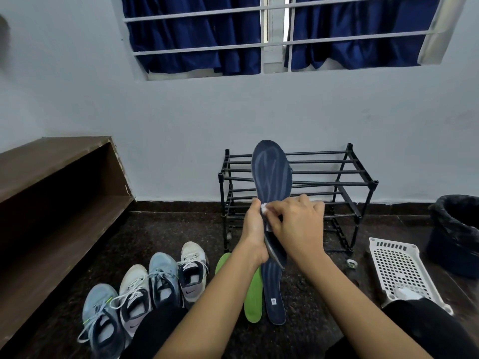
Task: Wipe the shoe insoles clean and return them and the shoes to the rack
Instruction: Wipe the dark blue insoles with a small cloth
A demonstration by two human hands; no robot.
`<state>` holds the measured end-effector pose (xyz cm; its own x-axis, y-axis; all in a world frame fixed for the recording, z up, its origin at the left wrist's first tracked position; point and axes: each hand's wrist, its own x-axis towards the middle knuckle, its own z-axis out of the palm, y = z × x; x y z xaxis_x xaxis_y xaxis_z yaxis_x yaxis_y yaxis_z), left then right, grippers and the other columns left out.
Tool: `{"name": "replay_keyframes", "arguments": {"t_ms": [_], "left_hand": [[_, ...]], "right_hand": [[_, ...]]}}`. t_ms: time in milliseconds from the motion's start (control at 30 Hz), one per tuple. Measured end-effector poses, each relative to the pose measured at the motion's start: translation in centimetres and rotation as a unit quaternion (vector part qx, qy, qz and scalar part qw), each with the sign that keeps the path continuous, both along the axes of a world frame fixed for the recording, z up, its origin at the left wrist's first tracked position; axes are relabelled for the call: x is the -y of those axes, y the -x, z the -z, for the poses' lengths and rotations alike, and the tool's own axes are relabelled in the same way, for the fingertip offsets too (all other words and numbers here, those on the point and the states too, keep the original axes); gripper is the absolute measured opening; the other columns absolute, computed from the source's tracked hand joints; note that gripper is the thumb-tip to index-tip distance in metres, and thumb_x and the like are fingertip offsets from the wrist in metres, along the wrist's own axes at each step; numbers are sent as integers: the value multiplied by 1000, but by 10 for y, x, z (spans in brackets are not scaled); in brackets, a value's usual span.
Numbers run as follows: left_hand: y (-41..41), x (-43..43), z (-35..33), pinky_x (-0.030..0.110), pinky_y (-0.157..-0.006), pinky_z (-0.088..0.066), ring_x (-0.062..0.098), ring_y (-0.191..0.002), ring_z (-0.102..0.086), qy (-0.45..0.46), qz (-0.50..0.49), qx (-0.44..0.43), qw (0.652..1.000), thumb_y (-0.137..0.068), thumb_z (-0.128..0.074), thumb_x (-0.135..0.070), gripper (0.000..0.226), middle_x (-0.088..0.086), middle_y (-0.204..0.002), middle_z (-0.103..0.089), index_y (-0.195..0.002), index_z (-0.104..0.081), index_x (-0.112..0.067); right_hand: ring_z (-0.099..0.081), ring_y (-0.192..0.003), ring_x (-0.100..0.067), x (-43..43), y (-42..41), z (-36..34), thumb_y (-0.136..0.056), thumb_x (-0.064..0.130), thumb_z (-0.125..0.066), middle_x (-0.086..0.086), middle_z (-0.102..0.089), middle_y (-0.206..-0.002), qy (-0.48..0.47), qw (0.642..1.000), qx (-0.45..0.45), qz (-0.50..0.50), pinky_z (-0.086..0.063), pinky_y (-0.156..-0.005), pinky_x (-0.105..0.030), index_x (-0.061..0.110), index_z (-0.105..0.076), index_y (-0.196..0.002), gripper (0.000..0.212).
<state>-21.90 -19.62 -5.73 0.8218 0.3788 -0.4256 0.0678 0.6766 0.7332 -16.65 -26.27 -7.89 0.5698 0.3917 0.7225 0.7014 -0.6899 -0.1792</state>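
Dark navy foam insole [270, 172] upright, toe up.
My left hand [255, 229] grips its lower half; my right hand [298, 224] pinches a white wipe [264, 209] against it.

A dark speckled stone floor [168, 229] carries everything. A black metal-tube shoe rack [337, 172] stands on it against the wall. In front of the rack and to its left, four lace-up sneakers sit in a touching row: a light blue one [102, 320] farthest from the rack, then a white one [134, 299], another light blue one [164, 278] and a white one [193, 270] nearest. Directly in front of the rack lie a bright green foam insole [252, 301] and, just beside it, a navy blue insole [273, 294]. Right of the rack rest a small tape roll [352, 263], a white perforated plastic basket [399, 270] and a black bag-lined bin [456, 229]. Far left stands a brown wooden shelf unit [51, 177].
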Motion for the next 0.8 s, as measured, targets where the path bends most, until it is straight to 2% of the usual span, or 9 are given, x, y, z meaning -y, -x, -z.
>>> {"name": "replay_keyframes", "arguments": {"t_ms": [133,267,400,500,600,700,800], "left_hand": [[0,4,-1,32,-64,-52,24,-69,-67,1,17,-12,1000,-100,-34,-52,58,11,-68,-71,-84,-70,-10],[-3,-9,-1,33,-73,-53,24,-75,-68,19,-15,3,1000,-101,-29,-51,68,11,-76,-73,-81,-73,-4],[-3,-13,-1,31,-73,-53,21,-75,-70,21,-11,21,999,-101,-22,-54,78,10,-83,-75,-78,-76,-3],[-2,-3,-2,33,-70,-53,23,-68,-70,13,-10,10,1000,-101,-28,-54,73,11,-75,-74,-75,-75,-5],[0,10,-3,32,-68,-52,25,-72,-67,-1,16,-9,1000,-100,-34,-55,62,12,-69,-72,-85,-71,-8],[1,15,-4,31,-67,-52,23,-68,-67,-4,30,-13,999,-100,-35,-54,59,11,-68,-71,-86,-70,-8],[-2,8,-3,30,-65,-53,23,-70,-67,-14,24,-16,999,-100,-34,-52,59,10,-69,-72,-84,-71,-9]], "right_hand": [[-53,-67,-23,-1,-2,1,-79,31,-73,4,-65,-65,-39,999,-21,-4,-18,-66,-32,27,-74,-79,5],[-53,-63,-22,-6,13,8,-76,23,-67,4,-60,-60,-46,996,-30,-73,-27,-60,-31,25,-73,-75,7],[-53,-60,-21,-4,14,11,-73,27,-62,5,-58,-55,-28,996,-42,-76,-27,-58,-31,29,-72,-69,11],[-52,-63,-20,-1,7,6,-74,30,-60,6,-60,-57,-1,999,-26,-41,-22,-63,-32,32,-72,-72,13],[-51,-64,-22,2,-4,1,-77,26,-64,4,-60,-59,-15,1000,-12,-11,-14,-65,-31,26,-74,-75,10],[-52,-66,-24,4,-9,2,-77,22,-72,2,-62,-62,-34,999,-9,-9,-21,-65,-32,22,-74,-79,3],[-52,-64,-23,3,-3,4,-77,23,-69,3,-62,-61,-50,998,-14,-45,-26,-62,-33,24,-74,-79,5]]}}
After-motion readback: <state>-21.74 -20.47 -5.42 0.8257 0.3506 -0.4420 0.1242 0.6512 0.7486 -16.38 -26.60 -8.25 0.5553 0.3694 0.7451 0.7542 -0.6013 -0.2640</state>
